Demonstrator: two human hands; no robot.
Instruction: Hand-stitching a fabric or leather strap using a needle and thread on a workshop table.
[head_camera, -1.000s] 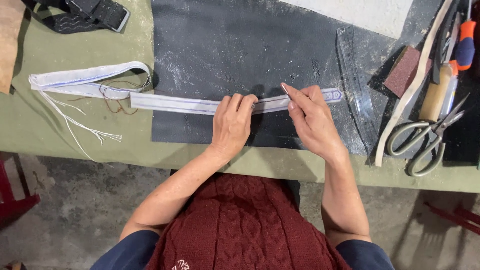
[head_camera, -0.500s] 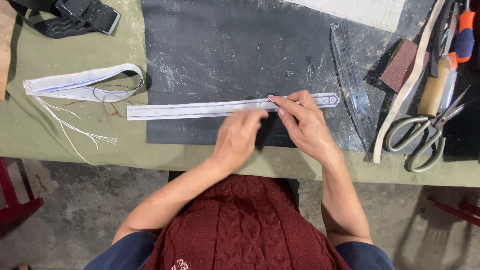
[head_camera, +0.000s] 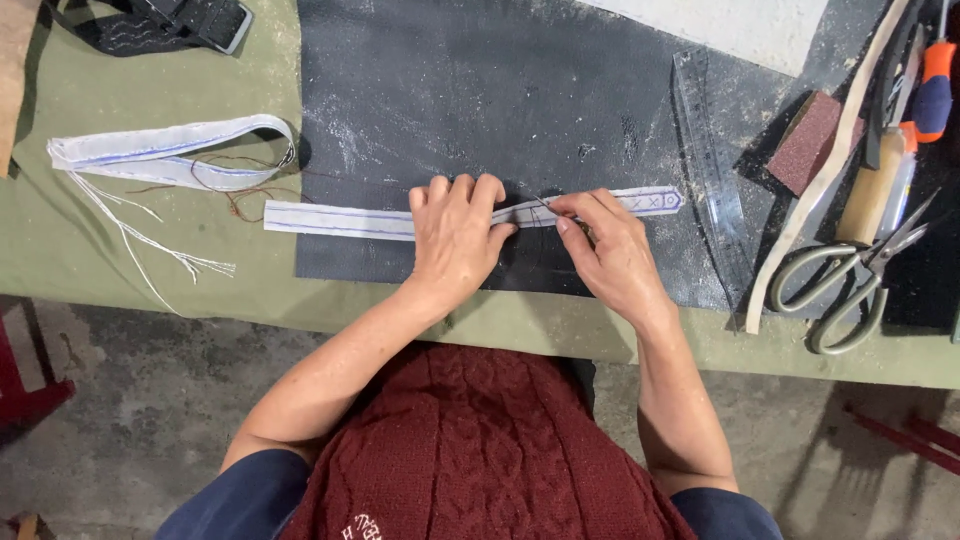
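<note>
The white strap (head_camera: 340, 220) has slid left across the dark mat (head_camera: 450, 90) since a second ago. My left hand (head_camera: 455, 240) now presses it flat, fingers spread; my right hand (head_camera: 610, 250) pinches it near the marked end

Workshop: scissors (head_camera: 850, 285), ruler (head_camera: 708, 150), dusty cutting mat (head_camera: 480, 90).

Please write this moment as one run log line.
left hand: flat on strap | right hand: fingers pinch strap | mat: under strap
</note>
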